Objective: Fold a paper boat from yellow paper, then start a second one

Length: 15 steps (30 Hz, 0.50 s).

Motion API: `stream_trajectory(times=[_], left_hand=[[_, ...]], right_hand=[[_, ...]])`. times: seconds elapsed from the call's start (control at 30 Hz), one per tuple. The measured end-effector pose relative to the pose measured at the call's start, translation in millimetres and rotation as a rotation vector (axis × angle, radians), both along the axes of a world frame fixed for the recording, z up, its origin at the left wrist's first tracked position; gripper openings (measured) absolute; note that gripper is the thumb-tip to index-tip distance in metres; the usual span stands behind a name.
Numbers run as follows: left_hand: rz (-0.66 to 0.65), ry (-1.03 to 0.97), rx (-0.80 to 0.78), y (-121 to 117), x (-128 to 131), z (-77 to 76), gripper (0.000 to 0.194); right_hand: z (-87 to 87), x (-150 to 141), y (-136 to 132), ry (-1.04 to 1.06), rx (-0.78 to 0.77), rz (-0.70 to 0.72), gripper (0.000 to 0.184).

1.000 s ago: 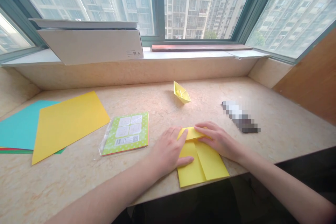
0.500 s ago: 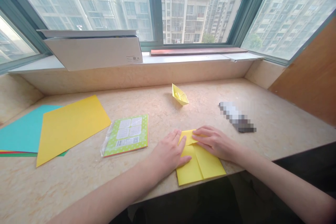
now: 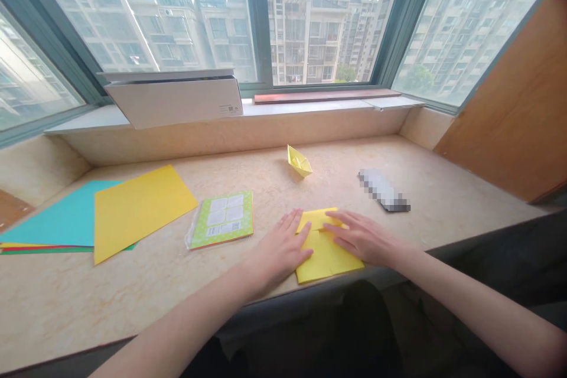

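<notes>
A folded sheet of yellow paper lies flat at the front edge of the stone ledge, with a strip turned down along its far side and a seam running down its middle. My left hand rests on its left side, fingers spread and pointing away from me. On the right part, my right hand lies with its fingers stretched over the turned-down strip. Both hands touch the paper without gripping it. Beyond them sits a small yellow paper boat.
To the left are a packet of coloured paper in clear wrap, a loose yellow-orange sheet and a turquoise sheet over others. A blurred-out object lies right. A white box stands on the windowsill.
My view has tilted and shifted, so everything sits differently in the picture. Both hands stay on the folded paper; the right fingers look slightly more spread.
</notes>
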State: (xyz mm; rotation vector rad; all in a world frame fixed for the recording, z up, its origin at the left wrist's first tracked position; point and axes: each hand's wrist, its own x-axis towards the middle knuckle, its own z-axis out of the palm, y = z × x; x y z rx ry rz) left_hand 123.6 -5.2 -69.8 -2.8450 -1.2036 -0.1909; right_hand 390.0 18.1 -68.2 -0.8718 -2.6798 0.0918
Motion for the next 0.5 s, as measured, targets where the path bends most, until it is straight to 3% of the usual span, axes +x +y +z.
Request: stream_trajectory(times=[0.1, 0.17, 0.23, 0.27, 0.37, 0.43, 0.5], left_hand=[[-0.017, 0.014, 0.031, -15.5, 2.9, 8.8, 0.034], [-0.028, 0.004, -0.027, -24.6, 0.1, 15.4, 0.03], [-0.054, -0.027, -0.088, -32.5, -7.0, 21.8, 0.039], [-0.078, -0.04, -0.115, -36.3, -11.2, 24.5, 0.052], [-0.135, -0.032, -0.189, -48.4, -19.2, 28.8, 0.083], [-0.126, -0.007, -0.19, -56.3, -17.3, 27.0, 0.085], [-0.085, 0.005, -0.141, -62.0, -11.1, 21.9, 0.073]], right_hand=[[0.3, 14.5, -15.1, -0.031, -0.011, 0.055, 0.034], [-2.6, 26.8, -21.4, -0.077, -0.075, 0.105, 0.064], [-8.0, 36.5, -23.9, -0.135, -0.111, 0.15, 0.089], [-11.2, 39.9, -24.0, -0.15, -0.1, 0.149, 0.091], [-20.3, 44.6, -22.4, -0.154, -0.029, 0.196, 0.076], [-23.9, 45.2, -21.0, -0.12, 0.003, 0.233, 0.065], [-24.8, 44.8, -19.9, -0.086, 0.01, 0.239, 0.058]])
